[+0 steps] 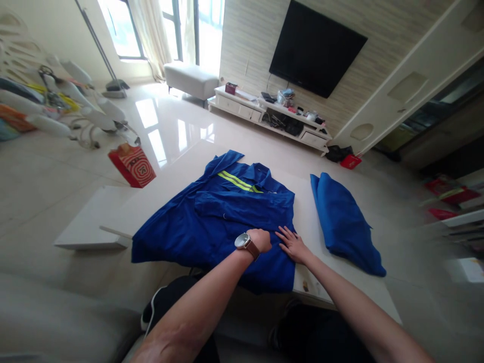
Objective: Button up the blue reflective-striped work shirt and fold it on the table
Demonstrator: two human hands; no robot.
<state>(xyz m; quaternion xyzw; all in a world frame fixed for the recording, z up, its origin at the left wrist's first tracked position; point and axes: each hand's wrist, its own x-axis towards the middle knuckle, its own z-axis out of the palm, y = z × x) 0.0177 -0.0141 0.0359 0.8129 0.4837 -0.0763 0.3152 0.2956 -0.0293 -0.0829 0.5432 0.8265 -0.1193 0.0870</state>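
A blue work jacket (181, 227) with a yellow-green and grey reflective stripe lies spread on a white table (302, 201), its collar toward the far side. One sleeve is laid across its front. My left hand (260, 240), with a watch at the wrist, rests closed on the jacket's middle; whether cloth is pinched in it is too small to tell. Just right of it, my right hand (293, 245) lies flat with fingers spread on the jacket's right edge. A folded blue garment (342, 222) sits on the table's right part.
A red paper bag (132, 165) stands on the floor at the left, near a low white surface (94, 217). Beyond the table are a grey bench (192, 80) and a cluttered TV cabinet (242, 108). Dark legs are below the table's near edge.
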